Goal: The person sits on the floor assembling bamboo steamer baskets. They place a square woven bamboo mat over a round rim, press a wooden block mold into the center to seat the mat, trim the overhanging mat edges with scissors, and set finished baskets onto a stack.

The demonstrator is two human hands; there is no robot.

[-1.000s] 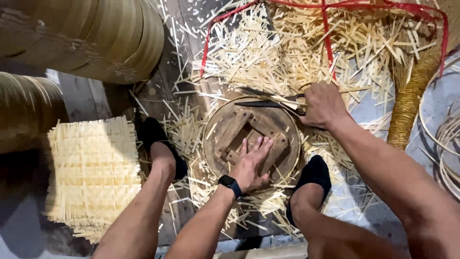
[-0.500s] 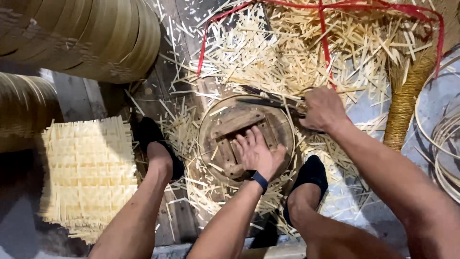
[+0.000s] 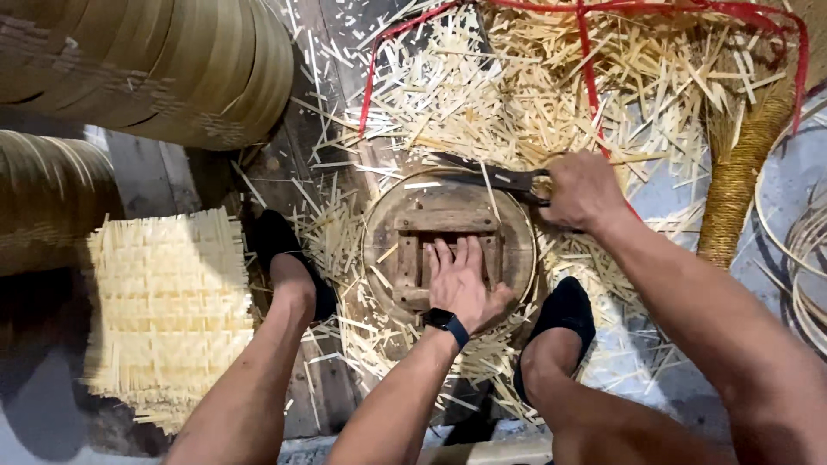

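While your left hand (image 3: 461, 288) lies flat and open on the round frame (image 3: 448, 245), your right hand (image 3: 586, 189) grips what looks like a knife (image 3: 491, 176) at its far rim.

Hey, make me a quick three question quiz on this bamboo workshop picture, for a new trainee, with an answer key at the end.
1. True or false: the left hand lies flat on the round wooden form.
2. What does the right hand grip? A) the dark-bladed knife B) the broom C) the red cord
3. Fill in: the square woven mat lies beside the person's ____ foot.

Key
1. True. The palm and spread fingers press on the form's wooden crosspieces.
2. A. The fist closes on the handle, with the blade at the form's far rim.
3. Left. The mat lies on the floor, just outside that foot.
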